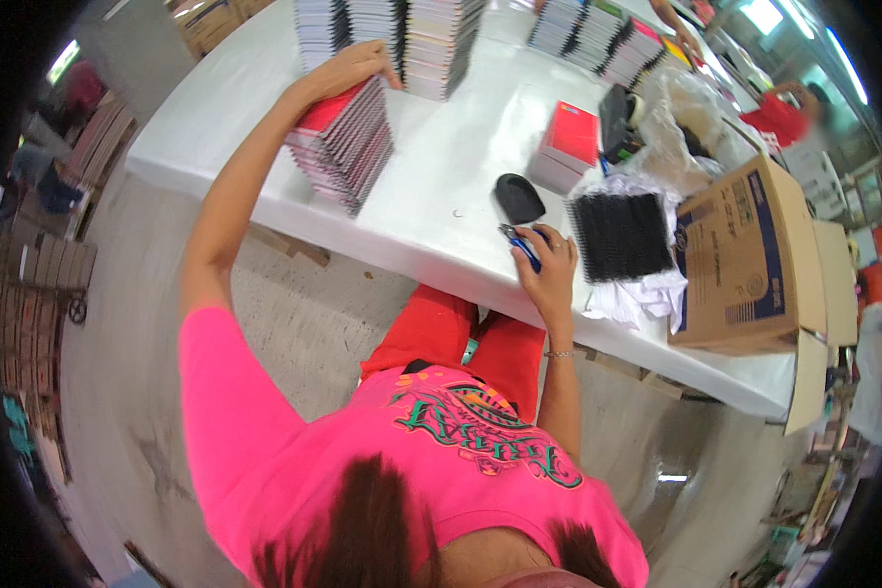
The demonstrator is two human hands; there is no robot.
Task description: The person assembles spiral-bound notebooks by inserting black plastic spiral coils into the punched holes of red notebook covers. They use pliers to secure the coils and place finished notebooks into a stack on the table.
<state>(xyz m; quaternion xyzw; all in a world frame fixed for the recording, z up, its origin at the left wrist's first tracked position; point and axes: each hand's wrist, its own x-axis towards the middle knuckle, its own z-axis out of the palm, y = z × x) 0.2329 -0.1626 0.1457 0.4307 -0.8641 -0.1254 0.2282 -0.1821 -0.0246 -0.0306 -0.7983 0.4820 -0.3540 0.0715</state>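
My left hand (361,67) lies over the far top corner of a stack of red-covered spiral notebooks (348,147), its fingers bent down over the edge. The stack stands near the front edge of the white table, with the black wire bindings facing right. In my right hand (551,263) is a pair of small pliers (523,247) with blue handles, jaws pointing away to the left. Just beyond the pliers sits a black rounded dish (518,199). To the right of this hand, black binding coils (622,235) lie on white crumpled paper (635,299).
Tall notebook stacks (441,49) stand at the back left, more stacks (588,34) at the far right. A red-topped box or pile (568,147), plastic bags (681,122) and an open cardboard box (745,260) occupy the right side. Another person's hand (678,29) shows far right.
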